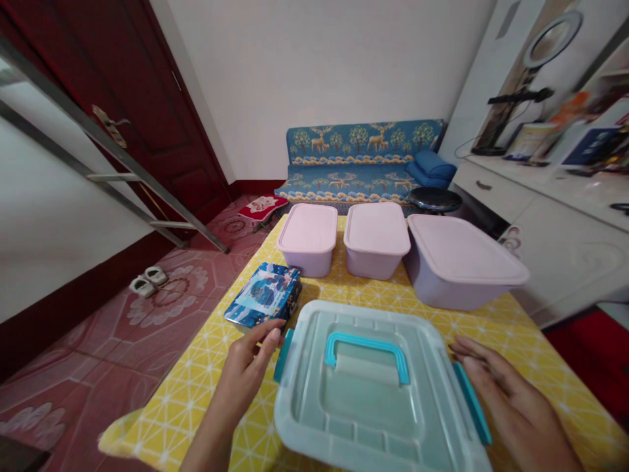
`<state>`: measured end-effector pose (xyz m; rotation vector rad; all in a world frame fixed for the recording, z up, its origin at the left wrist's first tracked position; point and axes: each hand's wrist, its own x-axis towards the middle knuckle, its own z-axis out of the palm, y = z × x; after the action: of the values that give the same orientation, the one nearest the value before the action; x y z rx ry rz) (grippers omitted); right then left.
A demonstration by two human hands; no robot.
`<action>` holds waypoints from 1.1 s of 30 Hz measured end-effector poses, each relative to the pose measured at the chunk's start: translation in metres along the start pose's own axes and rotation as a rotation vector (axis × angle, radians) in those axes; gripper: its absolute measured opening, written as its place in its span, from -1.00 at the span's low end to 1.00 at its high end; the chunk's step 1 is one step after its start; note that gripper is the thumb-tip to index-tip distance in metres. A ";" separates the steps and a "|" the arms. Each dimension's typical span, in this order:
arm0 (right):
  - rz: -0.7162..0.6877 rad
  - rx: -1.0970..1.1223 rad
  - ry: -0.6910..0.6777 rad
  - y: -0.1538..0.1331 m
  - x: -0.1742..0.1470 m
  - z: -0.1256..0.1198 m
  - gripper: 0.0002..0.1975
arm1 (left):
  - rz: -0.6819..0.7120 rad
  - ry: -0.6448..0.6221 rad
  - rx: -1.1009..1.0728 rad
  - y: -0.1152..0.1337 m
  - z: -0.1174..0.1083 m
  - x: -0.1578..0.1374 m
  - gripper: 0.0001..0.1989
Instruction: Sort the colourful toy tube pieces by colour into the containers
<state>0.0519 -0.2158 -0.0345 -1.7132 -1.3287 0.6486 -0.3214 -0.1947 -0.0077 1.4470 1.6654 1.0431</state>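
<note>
A pale green plastic storage box (363,413) with its lid on stands at the front of the table, close to me. A turquoise carrying handle (368,343) lies folded on the lid, and turquoise latches (472,403) stick out at both sides. My left hand (253,357) is beside the left latch (284,356), thumb and forefinger apart, holding nothing. By the right latch is my right hand (511,400), its fingers stretched out; whether it touches the latch I cannot tell. A blue illustrated tin box (265,295) lies just beyond my left hand.
Three lidded pinkish-lilac bins (308,236) line the far side of the yellow patterned tablecloth (196,400). Behind them are a blue sofa (363,157) and a black round stool (435,198). A ladder (122,160) leans at left; a white cabinet (535,216) stands at right.
</note>
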 end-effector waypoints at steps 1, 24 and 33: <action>-0.035 -0.045 0.003 -0.008 0.003 0.000 -0.43 | 0.012 -0.055 0.029 0.005 0.002 -0.002 -0.51; -0.070 -0.140 -0.068 -0.036 0.005 0.017 -0.39 | 0.112 0.097 0.032 0.006 0.023 -0.014 -0.58; -0.122 -0.008 -0.137 -0.025 0.021 0.021 -0.41 | 0.087 0.003 0.029 0.010 0.022 -0.001 -0.53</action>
<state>0.0290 -0.1876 -0.0216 -1.6034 -1.5210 0.7009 -0.2977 -0.1920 -0.0085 1.5493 1.6384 1.0731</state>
